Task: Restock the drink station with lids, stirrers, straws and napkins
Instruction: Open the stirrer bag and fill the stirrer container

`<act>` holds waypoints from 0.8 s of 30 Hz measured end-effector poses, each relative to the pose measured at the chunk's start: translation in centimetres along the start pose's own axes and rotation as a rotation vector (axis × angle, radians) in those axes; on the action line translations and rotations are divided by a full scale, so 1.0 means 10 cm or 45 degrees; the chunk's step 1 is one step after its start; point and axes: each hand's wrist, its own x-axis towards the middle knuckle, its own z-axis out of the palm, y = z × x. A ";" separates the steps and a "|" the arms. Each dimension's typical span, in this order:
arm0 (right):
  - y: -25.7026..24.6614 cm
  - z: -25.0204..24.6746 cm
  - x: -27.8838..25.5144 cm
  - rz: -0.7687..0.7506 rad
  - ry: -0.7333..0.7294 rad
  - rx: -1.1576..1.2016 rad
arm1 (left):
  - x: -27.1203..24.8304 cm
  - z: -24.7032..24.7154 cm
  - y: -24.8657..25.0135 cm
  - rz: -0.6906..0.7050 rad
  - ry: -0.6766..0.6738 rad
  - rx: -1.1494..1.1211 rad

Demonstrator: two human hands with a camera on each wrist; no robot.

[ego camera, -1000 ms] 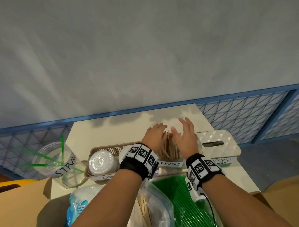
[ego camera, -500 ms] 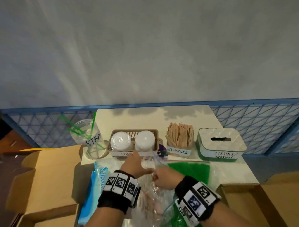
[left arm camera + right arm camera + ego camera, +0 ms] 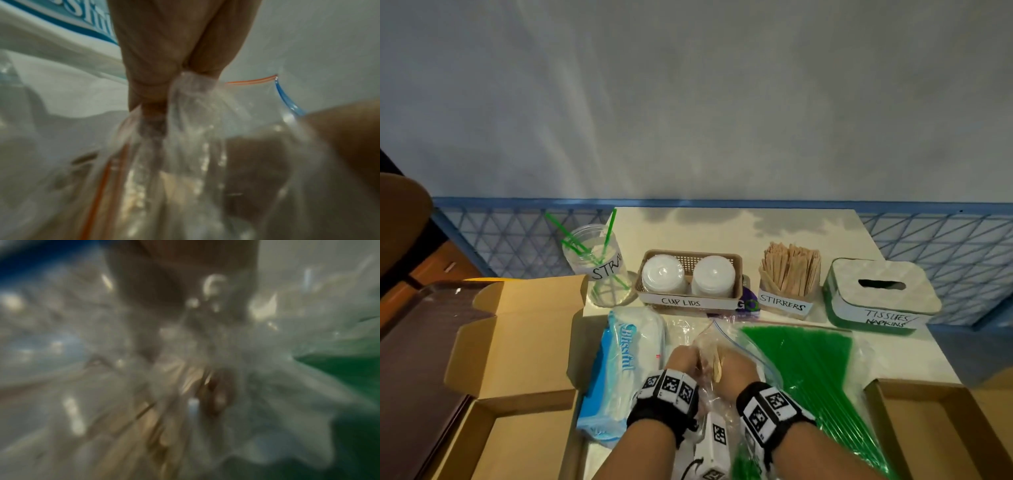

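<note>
A clear zip bag of wooden stirrers [image 3: 705,334] lies on the table's near half, between my hands. My left hand [image 3: 683,359] pinches the bag's crumpled plastic edge [image 3: 195,91] between thumb and fingers. My right hand [image 3: 738,368] is curled on the bag's other side, against the stirrer ends [image 3: 717,368]; its wrist view is blurred and shows only plastic and pale sticks [image 3: 191,379]. Along the back stand the straw jar [image 3: 599,267], the cup lids basket [image 3: 688,254], the full stirrer holder [image 3: 789,270] and the tissue box [image 3: 880,291].
A bag of green straws [image 3: 811,359] lies to the right of my hands. On the left is a blue tissue pack [image 3: 619,370]. Open cardboard boxes flank the table at left [image 3: 517,342] and right [image 3: 928,428]. A blue lattice fence [image 3: 517,236] backs it.
Both hands have drawn back from the stirrer holder to the near side of the table and taken hold of the clear stirrer bag. The view has tilted down.
</note>
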 end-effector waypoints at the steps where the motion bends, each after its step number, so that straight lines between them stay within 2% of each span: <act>1: -0.02 -0.01 -0.04 0.001 -0.009 -0.004 | -0.02 -0.01 0.00 0.034 -0.039 -0.025; 3: -0.01 -0.03 -0.08 0.019 -0.004 -0.088 | 0.00 -0.01 0.01 0.020 -0.056 -0.065; 5: 0.01 -0.03 -0.11 0.059 0.060 -0.055 | 0.06 0.02 -0.02 0.078 -0.098 0.069; 8: 0.06 0.02 -0.10 0.077 0.131 -0.043 | 0.13 0.03 -0.04 0.186 -0.030 0.302; 12: 0.06 0.10 -0.09 0.043 0.104 0.082 | 0.13 -0.02 -0.02 0.177 0.073 0.291; 15: 0.09 0.13 -0.06 -0.061 0.041 0.172 | 0.17 -0.03 -0.04 0.215 0.104 0.066; 16: 0.09 0.10 -0.06 -0.095 0.008 0.232 | 0.18 -0.03 -0.04 0.177 0.083 -0.079; 17: 0.11 0.08 -0.05 -0.096 -0.024 0.314 | 0.20 -0.03 -0.05 0.200 0.066 -0.083; 21: 0.20 0.01 -0.04 0.141 -0.199 0.982 | 0.19 0.00 -0.01 0.145 -0.070 -0.322; 24: 0.24 -0.03 -0.03 0.232 -0.207 1.355 | 0.18 0.03 0.01 0.153 -0.175 -0.552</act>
